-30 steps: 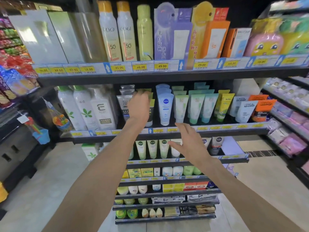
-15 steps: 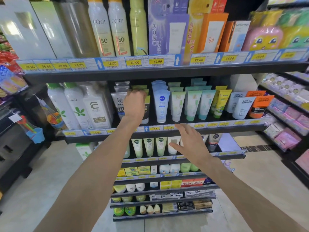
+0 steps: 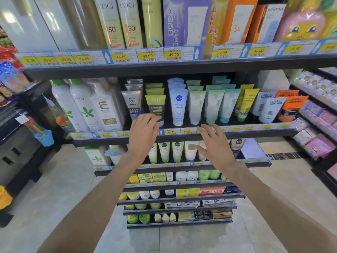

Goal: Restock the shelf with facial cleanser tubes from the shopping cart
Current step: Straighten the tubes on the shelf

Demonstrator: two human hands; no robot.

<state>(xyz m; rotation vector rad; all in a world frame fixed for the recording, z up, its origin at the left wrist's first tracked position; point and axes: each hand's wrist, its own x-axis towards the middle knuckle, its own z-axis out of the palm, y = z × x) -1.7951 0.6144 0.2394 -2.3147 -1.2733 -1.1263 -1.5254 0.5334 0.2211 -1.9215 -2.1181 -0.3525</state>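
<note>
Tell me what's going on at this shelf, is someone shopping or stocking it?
A person stands facing a dark metal store shelf lined with upright facial cleanser tubes. Both hands are empty. The left hand hovers with relaxed fingers in front of the yellow-green and black tube and the grey men's tube. The right hand is spread open at the shelf's front edge, below the pale green tubes. No shopping cart is in view.
</note>
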